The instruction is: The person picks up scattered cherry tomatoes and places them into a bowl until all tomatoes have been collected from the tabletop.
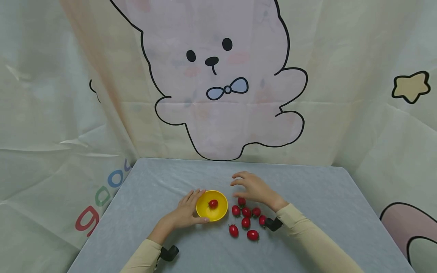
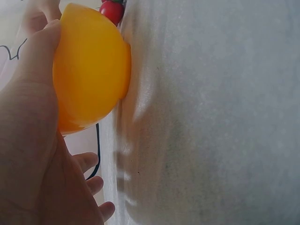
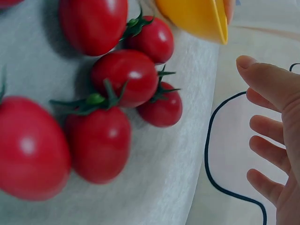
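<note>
A small yellow bowl (image 1: 222, 213) stands upright on the table with one cherry tomato (image 1: 213, 204) in it. My left hand (image 1: 186, 212) holds the bowl from its left side, thumb at the near rim and fingers at the far rim. In the left wrist view the thumb lies against the yellow wall (image 2: 91, 70). Beyond the loose cherry tomatoes (image 1: 246, 212), to the right of the bowl, my right hand (image 1: 254, 187) hovers with loosely bent fingers and nothing in them. The right wrist view shows several red tomatoes (image 3: 124, 77) with green stems below and beside this hand.
A pale grey-blue cloth covers the table (image 1: 307, 197). Two tomatoes (image 1: 253, 235) lie nearest the front of the group. Behind the table hangs a curtain (image 1: 324, 125) with a cartoon bear. Both wrists wear small black cameras (image 1: 169, 253).
</note>
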A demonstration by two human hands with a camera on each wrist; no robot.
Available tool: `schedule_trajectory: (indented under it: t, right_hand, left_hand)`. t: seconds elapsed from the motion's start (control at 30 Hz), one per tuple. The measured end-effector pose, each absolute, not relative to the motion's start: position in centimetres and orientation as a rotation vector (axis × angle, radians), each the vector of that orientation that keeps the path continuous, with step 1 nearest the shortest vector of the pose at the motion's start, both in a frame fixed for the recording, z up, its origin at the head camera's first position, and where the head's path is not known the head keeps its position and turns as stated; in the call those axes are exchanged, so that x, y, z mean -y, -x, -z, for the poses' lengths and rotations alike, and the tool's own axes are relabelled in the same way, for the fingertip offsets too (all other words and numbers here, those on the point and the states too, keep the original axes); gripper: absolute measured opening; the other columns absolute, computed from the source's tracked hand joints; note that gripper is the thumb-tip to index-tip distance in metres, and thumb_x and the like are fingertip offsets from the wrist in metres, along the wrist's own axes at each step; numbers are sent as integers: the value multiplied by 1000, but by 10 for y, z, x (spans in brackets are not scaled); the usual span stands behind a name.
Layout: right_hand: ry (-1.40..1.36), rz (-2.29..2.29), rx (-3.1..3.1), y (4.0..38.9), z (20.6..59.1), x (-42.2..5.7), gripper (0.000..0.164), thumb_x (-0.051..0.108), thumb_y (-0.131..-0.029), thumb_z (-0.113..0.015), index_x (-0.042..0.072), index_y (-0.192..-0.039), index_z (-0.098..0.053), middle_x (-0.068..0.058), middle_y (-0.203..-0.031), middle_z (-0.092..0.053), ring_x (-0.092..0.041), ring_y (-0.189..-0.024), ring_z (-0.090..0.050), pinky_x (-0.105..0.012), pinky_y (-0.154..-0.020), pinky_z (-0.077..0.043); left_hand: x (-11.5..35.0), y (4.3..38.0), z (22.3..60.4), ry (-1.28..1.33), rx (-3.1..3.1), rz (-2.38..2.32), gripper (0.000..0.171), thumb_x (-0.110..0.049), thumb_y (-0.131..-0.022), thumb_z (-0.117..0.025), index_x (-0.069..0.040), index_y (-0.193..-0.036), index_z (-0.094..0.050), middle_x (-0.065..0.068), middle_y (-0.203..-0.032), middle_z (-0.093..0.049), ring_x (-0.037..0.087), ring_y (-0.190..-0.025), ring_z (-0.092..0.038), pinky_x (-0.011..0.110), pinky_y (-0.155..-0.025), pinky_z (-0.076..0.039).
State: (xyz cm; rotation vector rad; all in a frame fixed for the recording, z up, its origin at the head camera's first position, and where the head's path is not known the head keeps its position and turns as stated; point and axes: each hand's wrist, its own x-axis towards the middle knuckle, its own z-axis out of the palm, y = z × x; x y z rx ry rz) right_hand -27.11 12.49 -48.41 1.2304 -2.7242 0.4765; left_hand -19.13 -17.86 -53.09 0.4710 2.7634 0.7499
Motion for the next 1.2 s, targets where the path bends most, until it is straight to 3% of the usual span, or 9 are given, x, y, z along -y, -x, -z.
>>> schedule_trajectory:
  t: [0.53,1.2]
  right_hand:
    - [-1192,-450,2780,267,502,-146,35,36,-85,-77,16,-114,-74,-9,-130,-65,-28,-118,-60,-50,-103,-50]
    - [-960,-397,2941,261,523,-144,41,55,-83,-72,21,-106,-76,-4,-123,-67,-24,-113,-61,-48,-100,-52]
  left_hand:
    - [178,191,531,-472,-2766,-770,106,-67,-79,-68,-23,-159,-15,10,-167,-16,40,-154,-13,67,-120,-14]
    - [179,189,531,-487,-2768,-787,105,-67,-79,-68,-22,-159,-16,11,-167,-18,41,-153,-14,68,-120,-14]
